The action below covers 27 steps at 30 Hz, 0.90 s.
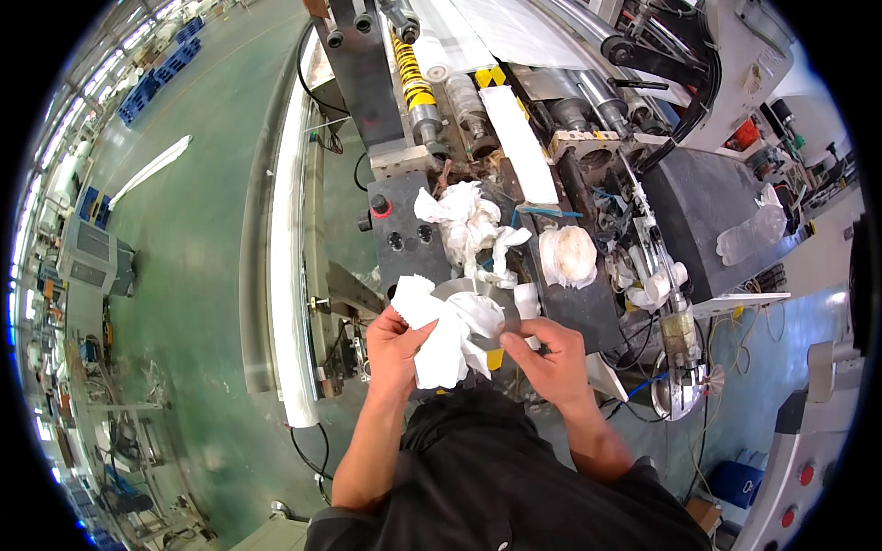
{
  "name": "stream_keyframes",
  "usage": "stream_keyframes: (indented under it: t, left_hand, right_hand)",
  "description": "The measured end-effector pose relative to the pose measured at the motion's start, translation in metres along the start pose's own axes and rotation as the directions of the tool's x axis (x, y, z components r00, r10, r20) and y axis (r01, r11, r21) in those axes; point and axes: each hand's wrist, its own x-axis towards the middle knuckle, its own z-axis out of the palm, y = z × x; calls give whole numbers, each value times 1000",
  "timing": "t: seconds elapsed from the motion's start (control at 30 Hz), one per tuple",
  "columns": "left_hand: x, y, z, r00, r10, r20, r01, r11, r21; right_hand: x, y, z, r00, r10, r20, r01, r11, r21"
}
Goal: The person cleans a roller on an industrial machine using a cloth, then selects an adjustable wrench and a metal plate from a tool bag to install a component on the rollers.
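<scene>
Left grip: my left hand (393, 354) is pinching a white cloth (441, 356) between thumb and fingers, its loose ends spreading downward.
Right grip: my right hand (551, 360) is clasping a grey disc (511, 317) by its right rim, the thumb lying along the edge.
Disc and cloth: both are hovering before my chest, near the close end of the machine; the cloth is covering much of the disc, and grey metal is showing at the far and right sides.
Ledge: a heap of crumpled rags (467, 223) is lying just beyond the disc, and a white roll (568, 255) is resting on the dark ledge (585, 317) to the right.
Red button: it (380, 206) is sticking up left of the rags.
Slipping: the disc could be tipping or falling if my right thumb slides, since the rim is giving it little to press on.
Cutting: I cannot tell whether the rim is sharp; if it is, a sudden pull could be driving it through the cloth into my fingers.
Snagging: the dangling cloth ends could be catching on the rim, jerking the disc sideways.
</scene>
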Motion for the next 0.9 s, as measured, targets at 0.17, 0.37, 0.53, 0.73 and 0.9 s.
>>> stream_keyframes:
  t: [0.17,0.37,0.53,0.73,0.9]
  left_hand:
    - [-2,-8,-1,1000,18,14,-18,1000,8]
    - [-3,1,-5,991,6,134,-26,989,145]
    - [6,24,-14,908,-21,418,-222,822,525]
    - [12,48,11,773,-92,628,-510,500,701]
    - [13,46,29,693,-123,710,-640,348,685]
  right_hand:
    - [0,0,4,991,-45,-128,44,999,-9]
    - [-1,-9,-6,986,-164,-21,161,982,-99]
    - [4,-17,-20,951,-209,230,252,952,-176]
    - [15,-21,-23,877,-257,407,394,869,-300]
    - [28,-25,-29,816,-88,572,376,832,-408]
